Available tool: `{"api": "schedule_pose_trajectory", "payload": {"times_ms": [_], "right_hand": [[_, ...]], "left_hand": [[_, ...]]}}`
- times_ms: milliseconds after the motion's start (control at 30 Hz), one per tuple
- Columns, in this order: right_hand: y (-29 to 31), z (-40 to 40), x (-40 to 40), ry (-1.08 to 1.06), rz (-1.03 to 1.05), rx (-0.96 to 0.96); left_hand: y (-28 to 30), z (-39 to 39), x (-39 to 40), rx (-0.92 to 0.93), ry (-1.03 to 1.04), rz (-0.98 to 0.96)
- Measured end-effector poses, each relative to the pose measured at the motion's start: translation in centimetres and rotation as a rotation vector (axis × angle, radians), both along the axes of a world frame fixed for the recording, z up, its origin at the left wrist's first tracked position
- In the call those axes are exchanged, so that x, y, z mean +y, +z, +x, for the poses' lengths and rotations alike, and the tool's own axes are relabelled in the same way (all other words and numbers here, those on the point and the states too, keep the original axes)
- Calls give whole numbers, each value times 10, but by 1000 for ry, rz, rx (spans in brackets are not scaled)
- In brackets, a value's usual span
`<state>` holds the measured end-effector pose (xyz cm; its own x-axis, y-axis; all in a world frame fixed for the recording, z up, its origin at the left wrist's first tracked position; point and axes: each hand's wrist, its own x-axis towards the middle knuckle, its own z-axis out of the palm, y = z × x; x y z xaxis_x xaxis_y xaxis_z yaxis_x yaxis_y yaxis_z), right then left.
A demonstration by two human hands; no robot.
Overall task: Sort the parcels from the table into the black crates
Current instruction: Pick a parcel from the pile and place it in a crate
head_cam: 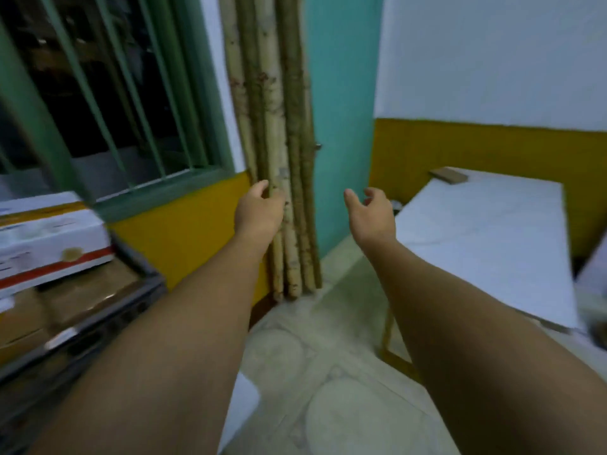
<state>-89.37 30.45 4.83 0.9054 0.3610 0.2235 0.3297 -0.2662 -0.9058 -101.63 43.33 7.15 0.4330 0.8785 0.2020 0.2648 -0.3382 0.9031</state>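
Both my arms reach forward over the floor. My left hand (259, 210) hangs in the air with loosely curled fingers and holds nothing. My right hand (372, 213) is likewise empty, its fingers relaxed and slightly bent. A black crate (98, 323) at the left holds brown cardboard parcels (65, 307) and a white box with red and yellow stripes (49, 238) on top. To the right stands a table covered in white (486, 241), with one small brown parcel (448, 175) at its far corner.
A bundle of bamboo poles (282, 159) leans in the corner straight ahead, between a green barred window (115, 93) and a teal wall. The patterned floor (328, 372) lies between crate and table. A white object (241, 402) shows low down, below my left arm.
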Motion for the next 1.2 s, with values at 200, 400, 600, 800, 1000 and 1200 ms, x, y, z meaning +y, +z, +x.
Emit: {"api": "schedule_pose_trajectory", "payload": {"times_ms": [200, 400, 600, 800, 1000, 1200], "right_hand": [[-3, 121, -177, -244, -1, 0], [-20, 221, -344, -411, -14, 18], [-44, 313, -465, -542, -42, 85], [-72, 419, -506, -529, -51, 136], [-65, 567, -537, -486, -128, 127], [-59, 702, -575, -473, -144, 148]], "left_hand": [[-8, 172, -145, 3, -320, -55], [-28, 320, -324, 62, -587, -97], [-54, 423, -439, 136, -667, -137], [-80, 532, -494, 173, -703, -170], [-73, 689, -528, 131, -688, -189], [-71, 814, -549, 145, -658, -200]]}}
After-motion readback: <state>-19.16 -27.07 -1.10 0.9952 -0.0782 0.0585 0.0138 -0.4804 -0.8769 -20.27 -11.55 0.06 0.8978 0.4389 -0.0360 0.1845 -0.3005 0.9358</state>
